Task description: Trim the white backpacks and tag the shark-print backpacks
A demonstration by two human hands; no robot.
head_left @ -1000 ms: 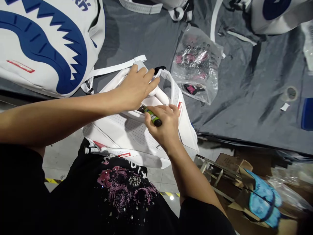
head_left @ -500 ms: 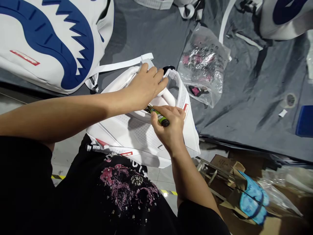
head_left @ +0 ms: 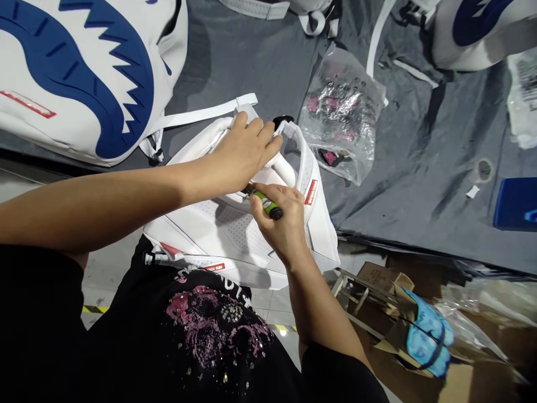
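Observation:
A white backpack [head_left: 235,229] with red labels lies at the table's front edge, against my body. My left hand [head_left: 245,148] presses on its upper part, fingers bent over the white fabric near the strap and handle. My right hand [head_left: 281,215] is wrapped round a green and black tool handle [head_left: 268,205]. The tool's metal end goes in under my left hand, where its tip is hidden. A white strap [head_left: 205,113] runs from the backpack to the left.
A larger white backpack with a blue pattern [head_left: 79,73] lies at the left. A clear plastic bag [head_left: 344,112] with pink pieces sits right of my hands. Further right are another white bag [head_left: 474,33] and a blue box [head_left: 515,204]. Cardboard boxes [head_left: 377,277] stand below the table.
The whole view has shifted a little, so things on the table sit further left. Both hands keep nearly the same hold on the backpack and the tool.

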